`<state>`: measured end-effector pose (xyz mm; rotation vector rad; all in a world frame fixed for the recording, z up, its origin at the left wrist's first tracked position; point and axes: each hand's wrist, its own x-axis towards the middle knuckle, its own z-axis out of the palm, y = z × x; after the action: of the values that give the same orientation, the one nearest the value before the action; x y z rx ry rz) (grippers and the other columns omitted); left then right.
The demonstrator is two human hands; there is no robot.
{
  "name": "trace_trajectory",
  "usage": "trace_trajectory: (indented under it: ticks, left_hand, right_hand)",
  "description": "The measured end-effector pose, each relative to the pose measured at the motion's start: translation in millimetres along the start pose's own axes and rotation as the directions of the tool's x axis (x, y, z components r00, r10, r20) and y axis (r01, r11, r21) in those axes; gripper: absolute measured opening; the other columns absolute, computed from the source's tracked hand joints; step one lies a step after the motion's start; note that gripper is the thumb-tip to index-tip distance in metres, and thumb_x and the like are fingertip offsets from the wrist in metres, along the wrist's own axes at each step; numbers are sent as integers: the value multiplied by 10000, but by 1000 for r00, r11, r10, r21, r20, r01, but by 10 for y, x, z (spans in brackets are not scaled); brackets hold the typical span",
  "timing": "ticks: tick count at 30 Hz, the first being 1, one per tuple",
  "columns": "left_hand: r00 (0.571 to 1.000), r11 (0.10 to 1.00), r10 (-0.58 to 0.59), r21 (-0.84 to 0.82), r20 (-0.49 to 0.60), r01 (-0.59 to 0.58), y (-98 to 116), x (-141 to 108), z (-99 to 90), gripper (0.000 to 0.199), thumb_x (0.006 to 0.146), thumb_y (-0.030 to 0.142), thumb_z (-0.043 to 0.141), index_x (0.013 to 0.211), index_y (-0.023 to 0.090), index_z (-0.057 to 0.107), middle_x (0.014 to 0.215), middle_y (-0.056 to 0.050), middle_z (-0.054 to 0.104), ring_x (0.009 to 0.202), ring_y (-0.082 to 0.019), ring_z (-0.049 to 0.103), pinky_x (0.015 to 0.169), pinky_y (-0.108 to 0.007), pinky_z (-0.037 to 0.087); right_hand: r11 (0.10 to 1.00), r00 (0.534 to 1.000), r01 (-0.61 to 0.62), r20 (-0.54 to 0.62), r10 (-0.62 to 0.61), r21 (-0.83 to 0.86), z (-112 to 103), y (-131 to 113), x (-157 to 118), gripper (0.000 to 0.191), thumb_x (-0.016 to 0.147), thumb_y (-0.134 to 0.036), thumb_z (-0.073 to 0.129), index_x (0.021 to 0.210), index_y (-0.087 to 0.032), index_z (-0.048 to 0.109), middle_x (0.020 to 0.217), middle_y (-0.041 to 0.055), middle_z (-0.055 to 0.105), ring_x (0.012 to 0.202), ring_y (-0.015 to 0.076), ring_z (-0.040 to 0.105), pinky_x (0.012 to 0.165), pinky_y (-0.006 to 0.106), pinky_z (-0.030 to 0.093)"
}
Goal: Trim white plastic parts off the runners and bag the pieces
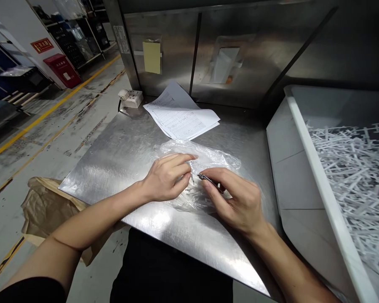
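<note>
The right hand [241,200] is clamping a small dark metal tool [211,183] between thumb and fingers, with its tip pointing toward the left hand [170,176]. The left hand's fingers are curling beside a small pale piece [192,178], but whether they are gripping it I cannot tell. The two hands are working just apart, over a clear plastic bag [213,155] that is lying rumpled on the metal desk [113,155]. The tool is probably going to feel stiff, light and a little slippery, so its body, back from the tip, is offering the better hold. The piece is looking light and easy to lose, best taken by its end with the fingertips. The bag is seeming soft, thin and prone to sliding or snagging. To the right, a white bin [309,147] full of white pieces [356,185] is walling off the right arm; behind, papers [183,113] and a socket block [133,99] are lying before the upright metal panel [173,33]. The desk's near edge is running close below the wrists, while the bare metal on the left is leaving the most room for moving.
</note>
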<state>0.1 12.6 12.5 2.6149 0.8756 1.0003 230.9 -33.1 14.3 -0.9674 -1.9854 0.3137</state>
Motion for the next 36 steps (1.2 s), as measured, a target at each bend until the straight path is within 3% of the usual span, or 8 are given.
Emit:
trace_trajectory:
  ticks: [3, 6, 8, 11, 22, 29, 36]
  left_hand:
    - [1000, 1000, 14, -14, -6, -14, -13, 7, -7, 197, 1054, 200, 523, 976, 168, 700, 1319, -158, 774, 1185, -297, 761, 989, -487, 617]
    - [1000, 994, -8, -107, -30, 5, -14, 8, -7, 225, 1099, 215, 507, 1113, 158, 724, 1250, -138, 802, 1151, -277, 774, 985, -462, 613]
    - [998, 984, -26, -177, -49, 17, -6, 2, 5, 233, 1116, 228, 516, 1187, 161, 728, 1218, -118, 819, 1121, -258, 787, 981, -436, 611]
    - [996, 975, -33, -222, -78, 15, 15, -8, 25, 230, 1119, 236, 543, 1231, 177, 736, 1168, -92, 839, 1055, -235, 805, 940, -397, 610]
    - [993, 981, -85, -182, -83, 69, 41, -7, 14, 255, 1142, 276, 509, 1053, 179, 727, 914, -64, 813, 833, -182, 771, 802, -320, 584]
    - [993, 989, -57, -145, -104, 41, 40, -24, 58, 244, 1126, 228, 531, 930, 173, 666, 781, -20, 718, 685, -138, 659, 682, -276, 492]
    - [989, 998, -3, -67, -149, -7, 35, -39, 88, 197, 1107, 195, 561, 938, 181, 661, 770, 0, 717, 664, -130, 654, 691, -277, 491]
  right_hand:
    - [999, 997, 14, -72, -11, 39, -26, -13, -4, 162, 1013, -129, 685, 1135, -232, 709, 1050, 69, 798, 849, 197, 755, 719, 337, 576]
    - [996, 988, -69, -134, 77, 62, -41, -26, -10, 128, 1015, -136, 691, 1093, -235, 708, 945, 34, 776, 752, 174, 709, 673, 323, 543]
    - [989, 981, -129, -139, 138, 73, -37, -30, -15, 102, 1024, -151, 687, 1074, -237, 709, 893, 12, 762, 704, 160, 676, 649, 312, 525]
    - [988, 987, -118, -98, 128, 102, -19, -27, -22, 83, 1029, -165, 691, 1073, -232, 714, 915, 11, 773, 709, 154, 678, 651, 305, 519]
    - [984, 999, -21, -26, 26, 174, 24, -30, -38, 97, 1030, -130, 686, 1092, -204, 693, 885, 23, 733, 754, 163, 691, 682, 312, 514]
    - [984, 999, -40, -22, 45, 171, 50, -41, -41, 73, 1033, -139, 679, 1075, -197, 692, 869, 17, 713, 724, 154, 670, 662, 304, 499]
    - [971, 991, -127, -4, 130, 203, 50, -27, -64, 53, 1044, -169, 678, 1052, -218, 695, 867, -13, 716, 709, 134, 651, 660, 292, 489]
